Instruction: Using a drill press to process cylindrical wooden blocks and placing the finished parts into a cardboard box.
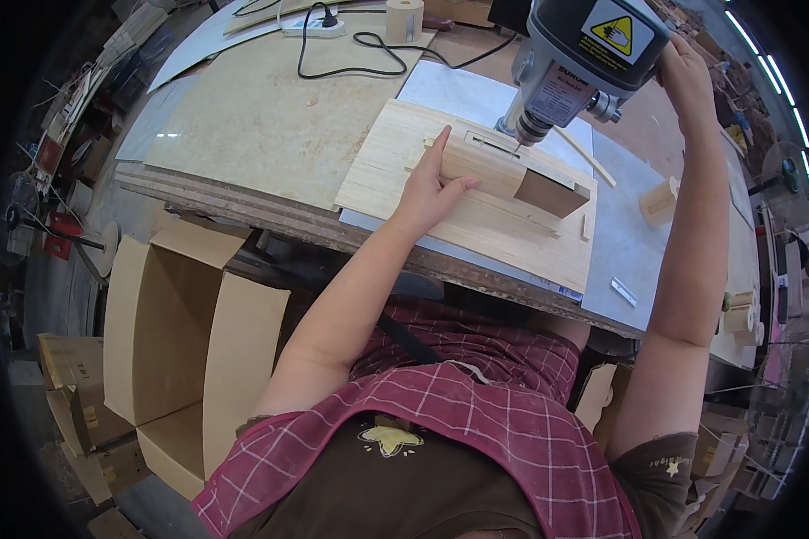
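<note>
My left hand (436,189) grips a long pale wooden piece (481,169), thumb along its near face. Its top has a narrow slot, and its right end shows a brown face. It sits on a light wooden board (382,157). Directly over the piece is a grey and black drill press (553,85), its chuck and thin bit down at the slot. My right hand (679,67) is raised at the right side of the drill head, fingers curled round a part of it that is mostly hidden behind the housing.
A power strip (310,27) with black cable lies at the back. Wooden rolls (658,202) stand right, near a thin strip (584,154) and a small metal piece (623,292). An open cardboard box (166,287) is below the table edge (229,198) at left.
</note>
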`<state>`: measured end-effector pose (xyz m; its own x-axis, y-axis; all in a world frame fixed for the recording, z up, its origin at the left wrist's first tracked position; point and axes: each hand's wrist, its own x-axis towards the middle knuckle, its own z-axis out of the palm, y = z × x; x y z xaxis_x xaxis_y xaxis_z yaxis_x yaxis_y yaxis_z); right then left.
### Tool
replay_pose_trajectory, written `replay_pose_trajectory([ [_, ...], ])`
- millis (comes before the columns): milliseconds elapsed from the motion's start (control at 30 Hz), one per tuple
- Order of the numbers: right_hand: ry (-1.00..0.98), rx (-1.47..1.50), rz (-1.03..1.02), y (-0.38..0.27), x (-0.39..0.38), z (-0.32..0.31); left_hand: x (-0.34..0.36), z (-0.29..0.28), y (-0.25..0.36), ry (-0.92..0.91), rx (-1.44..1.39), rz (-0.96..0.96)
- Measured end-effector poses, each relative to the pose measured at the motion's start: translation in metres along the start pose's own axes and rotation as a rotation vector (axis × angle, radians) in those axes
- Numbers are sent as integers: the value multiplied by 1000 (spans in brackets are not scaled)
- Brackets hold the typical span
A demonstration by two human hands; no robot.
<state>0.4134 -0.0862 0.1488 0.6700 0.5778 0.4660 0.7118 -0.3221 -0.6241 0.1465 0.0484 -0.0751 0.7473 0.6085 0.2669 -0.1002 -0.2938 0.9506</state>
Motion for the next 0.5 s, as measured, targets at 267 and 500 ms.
replay_pose_trajectory([
  [267,192,-348,-227,-64,-83,2,-1,-1,-1,4,1,5],
  [500,275,-239,-264,-77,-150,28,-1,1,-1,-1,-76,-34],
])
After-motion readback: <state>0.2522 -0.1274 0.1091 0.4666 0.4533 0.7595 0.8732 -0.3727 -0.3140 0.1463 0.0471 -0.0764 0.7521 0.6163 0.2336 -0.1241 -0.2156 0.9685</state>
